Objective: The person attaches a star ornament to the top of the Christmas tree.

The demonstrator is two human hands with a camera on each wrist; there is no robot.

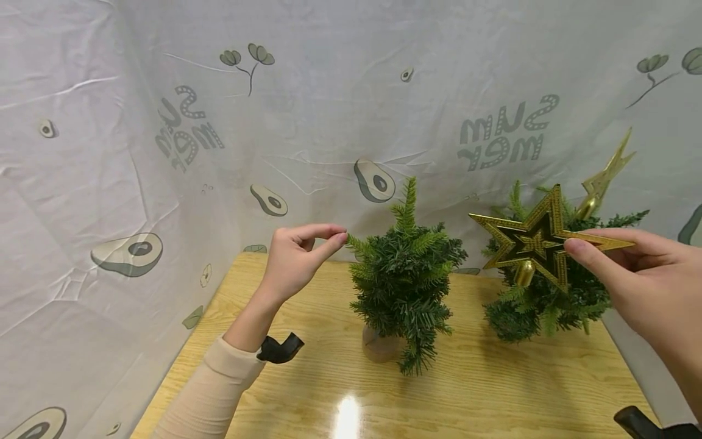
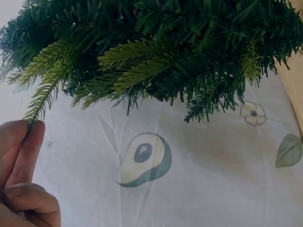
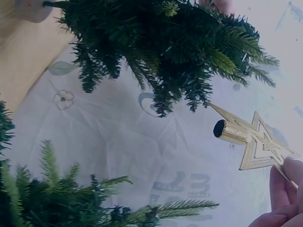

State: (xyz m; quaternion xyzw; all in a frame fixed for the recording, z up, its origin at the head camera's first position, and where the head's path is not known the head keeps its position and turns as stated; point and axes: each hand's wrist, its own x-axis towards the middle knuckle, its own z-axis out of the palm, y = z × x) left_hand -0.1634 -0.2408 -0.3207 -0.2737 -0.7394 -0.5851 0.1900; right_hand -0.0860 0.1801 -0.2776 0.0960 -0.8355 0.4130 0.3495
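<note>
A small artificial Christmas tree (image 1: 406, 286) on a round base (image 1: 378, 344) stands mid-table. My left hand (image 1: 298, 259) pinches the tip of a light green twig (image 2: 45, 92) on its left side between thumb and fingertips. To the right of the tree, my right hand (image 1: 647, 268) pinches one point of a gold star tree topper (image 1: 540, 241) between thumb and finger. In the right wrist view the star (image 3: 265, 144) shows its hollow socket (image 3: 227, 130) facing the tree, with one star point close to the branches.
Behind the right hand stands a second small tree (image 1: 521, 317) with another gold star (image 1: 606, 171) on top, tilted. A wooden table (image 1: 285, 390) lies below. A pale curtain (image 1: 329, 110) printed with avocados hangs behind and to the left.
</note>
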